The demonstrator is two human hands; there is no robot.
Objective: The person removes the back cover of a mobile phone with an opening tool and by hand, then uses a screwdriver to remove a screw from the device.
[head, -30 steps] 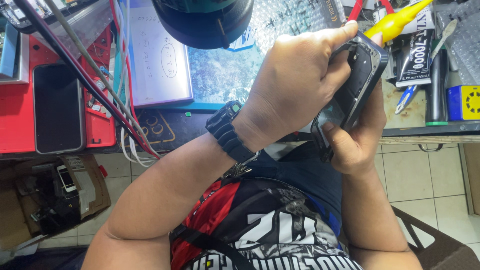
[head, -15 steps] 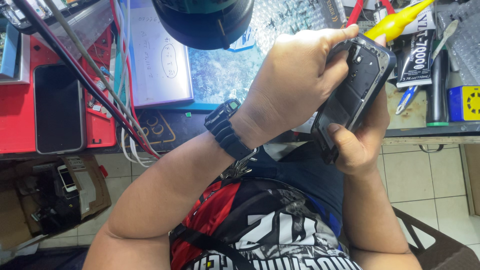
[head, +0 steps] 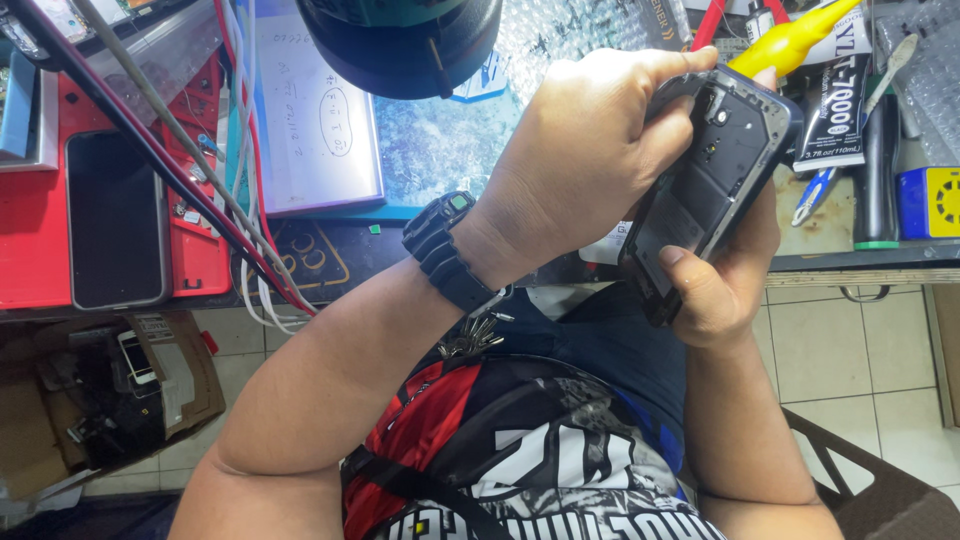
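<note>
Both my hands hold a black rugged phone (head: 712, 190) with its back cover off, inner parts showing, tilted above the front edge of the workbench. My left hand (head: 580, 160), with a black watch (head: 445, 250) on its wrist, wraps over the phone's upper left side with fingers curled on its top edge. Under the phone, my right hand (head: 715, 285) cradles the lower end, thumb pressed on the back face.
A dark phone (head: 115, 220) lies on a red mat (head: 210, 250) at left, with cables (head: 190, 170) running across it. A black round lamp head (head: 400, 40) hangs at top. Glue tubes (head: 830, 110), a yellow nozzle (head: 790, 40) and tools sit at right. A cardboard box (head: 110, 400) stands below.
The phone has tilted slightly and shifted a little up and right in my hands. My left fingers have slid further over its top edge.
</note>
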